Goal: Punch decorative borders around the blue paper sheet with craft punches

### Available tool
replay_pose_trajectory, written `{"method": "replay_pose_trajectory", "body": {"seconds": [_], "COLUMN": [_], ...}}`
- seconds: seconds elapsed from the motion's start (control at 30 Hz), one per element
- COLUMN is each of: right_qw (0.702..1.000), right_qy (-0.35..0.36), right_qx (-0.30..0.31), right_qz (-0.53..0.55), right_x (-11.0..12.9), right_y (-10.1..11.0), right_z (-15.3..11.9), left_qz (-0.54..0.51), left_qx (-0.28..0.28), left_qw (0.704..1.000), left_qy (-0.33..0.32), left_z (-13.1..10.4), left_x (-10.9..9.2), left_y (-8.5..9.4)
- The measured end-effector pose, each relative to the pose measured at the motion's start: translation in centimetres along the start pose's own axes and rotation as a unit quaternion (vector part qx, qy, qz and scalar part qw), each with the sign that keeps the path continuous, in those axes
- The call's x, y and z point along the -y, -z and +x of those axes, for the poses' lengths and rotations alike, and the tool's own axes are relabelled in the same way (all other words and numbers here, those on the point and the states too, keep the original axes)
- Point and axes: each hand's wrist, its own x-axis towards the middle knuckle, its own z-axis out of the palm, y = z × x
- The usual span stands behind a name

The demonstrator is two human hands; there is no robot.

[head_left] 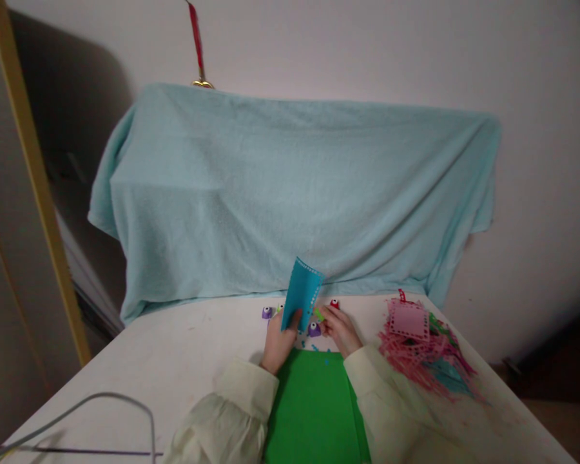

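Left hand (pixel 279 338) pinches teal punched sheet (pixel 301 294) upright over the table (pixel 174 348); right hand (pixel 339 330) grips a small green punch (pixel 318 314) w/ fingers closed. Risk: sheet flexes, holes land crooked.

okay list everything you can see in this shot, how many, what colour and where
blue sheet: one, teal blue, punched holes along its edges, held up above the table's far middle
green sheet: one, bright green, flat on the table between the sleeves
small punches: about four visible, purple, green and red, in a row behind the hands
paper scraps: one pile, mostly pink with some teal and green, right side of the table
table: one, white
blanket: one, pale blue, draped over something behind the table
ribbon: one, red, hanging on the wall
left hand: holds the blue sheet
right hand: at a green punch, grip unclear
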Motion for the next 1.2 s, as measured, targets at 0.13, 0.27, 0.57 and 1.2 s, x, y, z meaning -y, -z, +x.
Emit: {"method": "replay_pose_trajectory", "body": {"seconds": [0.13,0.27,0.57,1.2], "right_qw": [0.996,0.988,0.967,0.944], "right_qy": [-0.031,-0.078,-0.136,-0.174], "right_qx": [-0.045,-0.048,-0.016,-0.025], "right_qz": [0.070,0.122,0.214,0.277], "right_x": [-0.3,-0.4,-0.2,0.0], "right_y": [0.3,0.6,0.7,0.9], "right_z": [0.5,1.1,1.0,1.0], "left_qz": [-0.024,-0.041,-0.043,-0.032], "left_qx": [-0.027,-0.027,-0.008,-0.001], "left_qw": [0.999,0.999,0.999,0.999], "left_qy": [-0.001,0.000,0.016,0.008], "left_z": [0.0,0.0,0.0,-0.1], "left_x": [0.4,0.7,1.0,0.6], "left_y": [-0.3,-0.5,-0.6,-0.4]}}
